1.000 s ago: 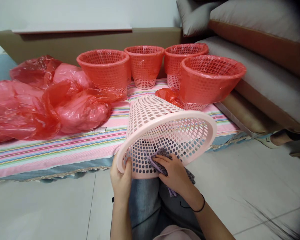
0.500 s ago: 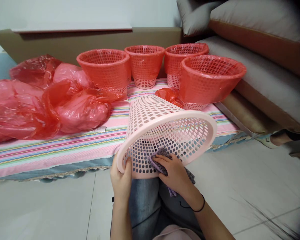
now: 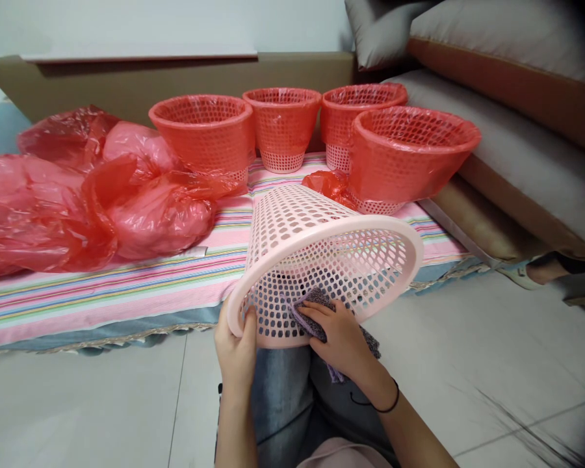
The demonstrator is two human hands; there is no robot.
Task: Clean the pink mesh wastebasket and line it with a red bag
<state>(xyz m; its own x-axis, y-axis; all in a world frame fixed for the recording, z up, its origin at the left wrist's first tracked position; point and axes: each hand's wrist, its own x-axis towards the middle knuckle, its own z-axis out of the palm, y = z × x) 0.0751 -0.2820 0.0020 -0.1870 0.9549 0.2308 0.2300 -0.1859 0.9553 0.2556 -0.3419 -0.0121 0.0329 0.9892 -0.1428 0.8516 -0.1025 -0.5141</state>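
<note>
A pale pink perforated plastic basket (image 3: pixel 292 218) lies tilted over my knees, its wide mouth facing me. My left hand (image 3: pixel 237 344) grips the left side of its rim, thumb inside and the other fingers mostly hidden behind. Inside the mouth, my right hand (image 3: pixel 338 338) holds a purple-grey cloth (image 3: pixel 316 300) bunched under its fingers and pressed to the basket's lower inner wall. Part of the cloth hangs out below the hand over the rim.
Red-bag-lined baskets (image 3: pixel 281 130) stand at the back of a striped mat (image 3: pixel 175 286). Stuffed red plastic bags (image 3: pixel 43 208) lie at left, and a crumpled red bag (image 3: pixel 329 185) sits behind the held basket. Grey cushions (image 3: pixel 507 143) are stacked at right. Tiled floor (image 3: pixel 117 403) lies below.
</note>
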